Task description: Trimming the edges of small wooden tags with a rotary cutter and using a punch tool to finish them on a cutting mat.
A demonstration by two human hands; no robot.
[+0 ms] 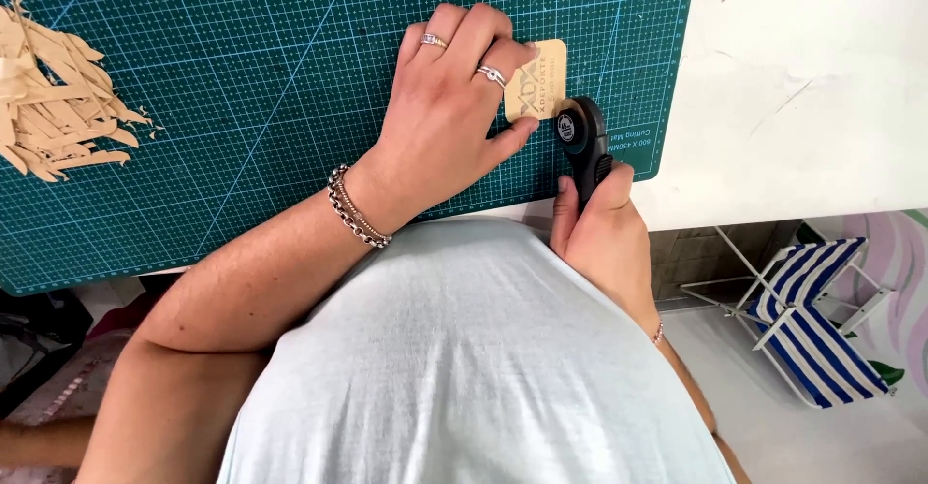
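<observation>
My left hand lies flat on a small tan card with rounded corners, pressing it down on the green cutting mat. Rings show on two fingers and a chain bracelet circles the wrist. My right hand grips the handle of a black rotary cutter. The cutter's round blade head sits against the card's lower right edge, close to my left thumb.
A heap of thin tan offcut strips lies at the mat's far left. The mat rests on a white table, near its front edge. Below on the right stands a blue-and-white striped folding chair on the floor.
</observation>
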